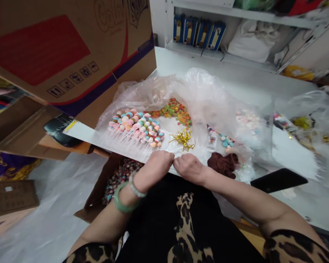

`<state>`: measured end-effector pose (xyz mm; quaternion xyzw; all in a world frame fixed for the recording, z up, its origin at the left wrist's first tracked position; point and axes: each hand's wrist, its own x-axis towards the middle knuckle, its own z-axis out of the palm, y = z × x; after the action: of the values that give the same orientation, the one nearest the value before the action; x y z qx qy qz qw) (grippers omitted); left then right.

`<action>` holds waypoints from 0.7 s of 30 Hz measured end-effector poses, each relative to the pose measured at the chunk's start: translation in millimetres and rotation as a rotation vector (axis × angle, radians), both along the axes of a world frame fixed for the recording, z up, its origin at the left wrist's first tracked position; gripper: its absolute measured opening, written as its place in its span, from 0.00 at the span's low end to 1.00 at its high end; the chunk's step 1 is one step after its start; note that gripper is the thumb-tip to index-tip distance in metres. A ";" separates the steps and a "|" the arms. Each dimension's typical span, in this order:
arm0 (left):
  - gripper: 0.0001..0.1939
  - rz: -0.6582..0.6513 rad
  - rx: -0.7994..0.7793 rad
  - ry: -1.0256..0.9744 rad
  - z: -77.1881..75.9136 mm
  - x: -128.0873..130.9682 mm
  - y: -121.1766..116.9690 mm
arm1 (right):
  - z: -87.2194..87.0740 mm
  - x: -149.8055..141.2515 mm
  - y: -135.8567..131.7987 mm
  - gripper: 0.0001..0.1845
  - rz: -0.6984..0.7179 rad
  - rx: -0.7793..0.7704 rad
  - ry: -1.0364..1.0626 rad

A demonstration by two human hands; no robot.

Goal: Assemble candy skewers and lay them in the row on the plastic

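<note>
My left hand [160, 162] and my right hand [189, 167] meet at the table's front edge, fingers closed in a pinch. Whatever lies between them is hidden. Just beyond is a small pile of gold twist ties [183, 139]. To the left lie several white sticks threaded with pastel bead-like pieces [137, 126] in pink, blue and white. Behind the ties spread small orange and green discs [175, 111] on clear plastic. Right of my right hand sits a crumpled brown cloth [222, 164], with blue and white pieces [226, 141] behind it.
A large cardboard carton [71, 47] stands at the left. Below the table edge, an open box [93, 190] holds many small colourful pieces. Clear plastic bags [208, 91] cover the table's middle. A black phone-like slab [279, 180] lies at right. Shelves [252, 62] stand behind.
</note>
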<state>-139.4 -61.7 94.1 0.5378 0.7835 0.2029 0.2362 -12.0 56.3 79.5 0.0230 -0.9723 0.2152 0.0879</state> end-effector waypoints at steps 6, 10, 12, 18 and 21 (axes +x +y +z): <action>0.13 0.651 0.603 -0.166 -30.6 41.0 17.5 | -1.4 -39.3 6.0 0.18 -0.396 -0.998 0.037; 0.32 0.471 0.374 -1.129 -57.3 23.4 2.3 | -12.7 -23.3 -6.6 0.16 -0.313 -1.086 0.070; 0.41 0.192 0.066 -1.419 -65.8 14.8 -12.1 | -18.2 -12.9 -7.3 0.12 -0.303 -0.944 0.062; 0.20 0.014 -0.027 -0.726 -52.1 -2.1 -46.2 | -35.7 -8.4 -4.9 0.07 -0.256 -1.080 -0.460; 0.12 -0.103 -0.113 -0.200 -36.5 -4.3 -58.0 | -45.2 -11.0 -16.7 0.08 -0.128 -1.322 -0.722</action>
<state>-143.7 -119.6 57.6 0.5403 0.7375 0.1985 0.3532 -23.0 39.6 34.2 -0.1628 -0.6086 0.7422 -0.2284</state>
